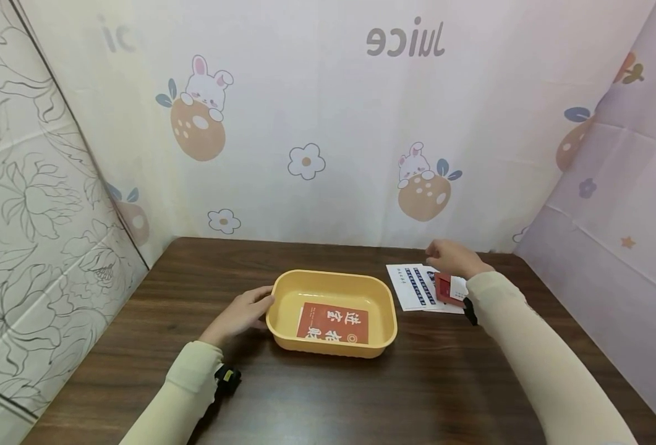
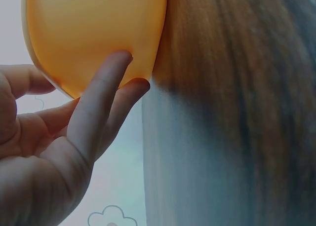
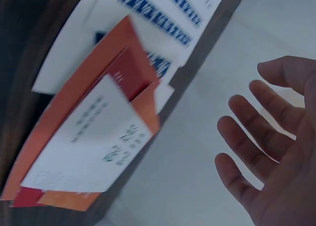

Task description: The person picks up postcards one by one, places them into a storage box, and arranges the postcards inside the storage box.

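Note:
A yellow plastic basin (image 1: 333, 350) stands on the table, with a red printed card or envelope (image 1: 333, 322) lying flat inside it. My left hand (image 1: 242, 316) rests against the basin's left end. In the left wrist view, its fingers (image 2: 101, 95) lie along the basin's outer wall (image 2: 98, 28). To the right, my right hand (image 1: 457, 258) hovers over a spread of papers and holds nothing; its fingers (image 3: 254, 142) are loosely bent. Beneath it are white sheets with blue print (image 1: 411, 287) and a red envelope (image 1: 443, 287) with a white card (image 3: 89, 132) on top.
The dark wood table (image 1: 316, 395) meets a patterned cloth backdrop (image 1: 316, 111) at its back edge. Similar cloth hangs on the right (image 1: 622, 247), and a floral-line panel (image 1: 44, 204) stands on the left.

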Demonstrator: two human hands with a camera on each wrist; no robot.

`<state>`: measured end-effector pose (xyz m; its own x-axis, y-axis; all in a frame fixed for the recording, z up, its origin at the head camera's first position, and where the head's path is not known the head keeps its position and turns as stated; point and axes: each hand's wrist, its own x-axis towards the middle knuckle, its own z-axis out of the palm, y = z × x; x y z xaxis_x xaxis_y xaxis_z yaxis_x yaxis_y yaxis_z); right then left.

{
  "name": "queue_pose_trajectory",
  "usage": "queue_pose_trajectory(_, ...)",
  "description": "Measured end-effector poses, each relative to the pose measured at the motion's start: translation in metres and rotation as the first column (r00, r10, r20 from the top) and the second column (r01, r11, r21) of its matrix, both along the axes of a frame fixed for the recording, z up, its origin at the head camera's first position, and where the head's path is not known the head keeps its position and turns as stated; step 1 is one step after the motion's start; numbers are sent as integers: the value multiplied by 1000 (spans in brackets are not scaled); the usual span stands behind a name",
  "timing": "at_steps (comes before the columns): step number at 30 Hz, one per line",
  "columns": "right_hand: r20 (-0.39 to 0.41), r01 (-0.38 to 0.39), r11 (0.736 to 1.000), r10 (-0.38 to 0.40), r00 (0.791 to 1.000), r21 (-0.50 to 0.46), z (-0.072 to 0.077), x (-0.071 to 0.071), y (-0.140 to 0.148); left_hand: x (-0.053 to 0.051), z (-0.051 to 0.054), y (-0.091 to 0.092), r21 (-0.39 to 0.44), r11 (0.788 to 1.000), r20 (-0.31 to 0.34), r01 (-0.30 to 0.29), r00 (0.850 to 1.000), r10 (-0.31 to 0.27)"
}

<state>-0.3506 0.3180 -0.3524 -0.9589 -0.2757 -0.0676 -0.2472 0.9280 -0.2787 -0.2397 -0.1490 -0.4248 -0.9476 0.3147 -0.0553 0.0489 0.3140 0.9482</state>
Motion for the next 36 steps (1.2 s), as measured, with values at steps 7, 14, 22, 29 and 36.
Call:
queue_pose_trajectory(7, 29, 81, 997, -81, 996, -2, -10, -4, 21, 0, 0, 0, -1, 1000, 7, -3, 1000, 3)
queue_pose_trajectory(14, 58, 152, 988, -151, 987, -9, -16, 0, 32, -1, 0, 1, -15, 1000, 2, -1, 1000, 1)
queue_pose_trajectory(22, 111, 279, 960, -282, 953, 35, -29, 7, 52, -2, 0, 2, -14, 1000, 2, 4, 1000, -4)
queue_pose_trajectory(29, 140, 332, 943, -333, 932, 31, -39, 12, 72, -2, -1, 1, -16, 1000, 1, -2, 1000, 2)
queue_pose_trajectory(36, 169, 426, 905, -419, 892, -5, -46, 14, 83, -1, -1, 2, -12, 1000, 4, 0, 1000, 0)
